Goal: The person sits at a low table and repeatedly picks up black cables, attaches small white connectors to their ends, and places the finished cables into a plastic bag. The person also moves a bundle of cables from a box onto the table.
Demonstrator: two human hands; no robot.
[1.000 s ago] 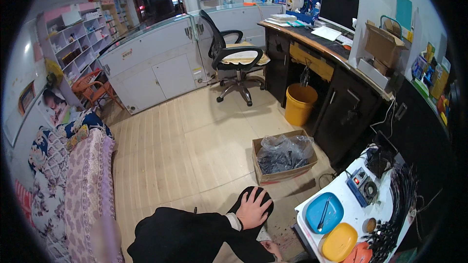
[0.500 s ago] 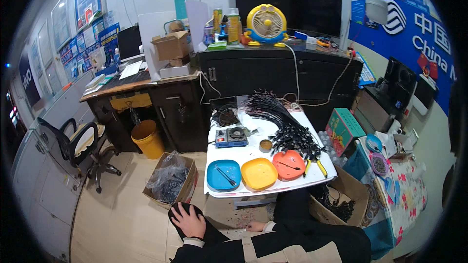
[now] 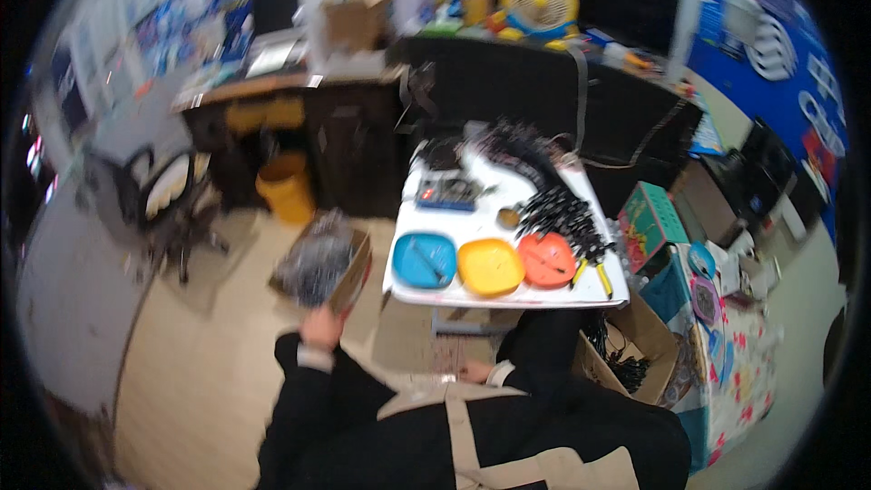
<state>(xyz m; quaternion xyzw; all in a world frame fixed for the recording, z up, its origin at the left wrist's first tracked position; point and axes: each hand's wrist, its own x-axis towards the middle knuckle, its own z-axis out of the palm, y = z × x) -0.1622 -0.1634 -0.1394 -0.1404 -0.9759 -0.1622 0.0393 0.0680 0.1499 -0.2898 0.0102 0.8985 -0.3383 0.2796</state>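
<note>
From here I see the person's left hand (image 3: 321, 328) off the left front corner of the white table (image 3: 467, 221), just beside the near edge of an open carton (image 3: 350, 279) left of that table; whether the blurred fingers grip anything, I can't tell. The right hand (image 3: 474, 371) is below the table's front edge, its grip equally unclear. Pale floor (image 3: 204, 345) stretches left of the table, between carton and office chair (image 3: 171, 183).

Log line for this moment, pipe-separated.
left hand: near cardboard box, contact unclear | right hand: below white table's near edge | view: blurred
</note>
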